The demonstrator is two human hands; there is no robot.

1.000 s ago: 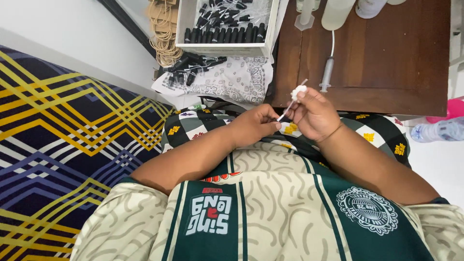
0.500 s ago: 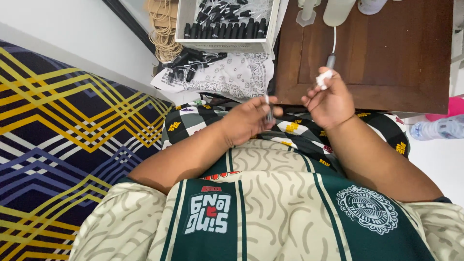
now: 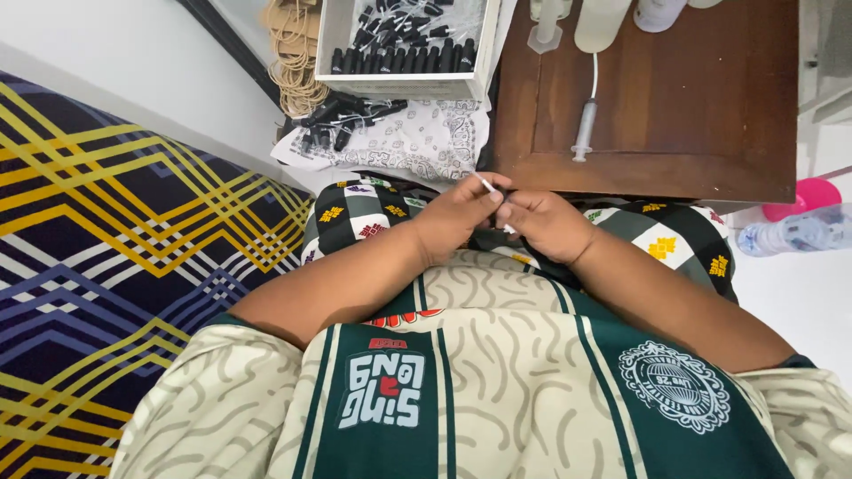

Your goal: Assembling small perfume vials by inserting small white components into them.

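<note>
My left hand (image 3: 460, 215) pinches a thin white stick (image 3: 485, 184) between thumb and forefinger, its tip poking up toward the table edge. My right hand (image 3: 548, 223) sits close beside it, fingers curled and touching the left fingertips; a small white piece shows under its fingers. Both hands rest over my lap, on a checked black, white and green cloth (image 3: 359, 211). What the right hand grips is mostly hidden.
A dark wooden table (image 3: 692, 98) stands ahead with a syringe on a white tube (image 3: 585, 129). A white box of several small black bottles (image 3: 404, 44) sits at left, with more bottles on a patterned cloth (image 3: 417, 142). A patterned mattress (image 3: 115, 248) lies at left.
My right hand came back from the syringe on the table down to my lap. It now meets the left hand, which holds the white stick.
</note>
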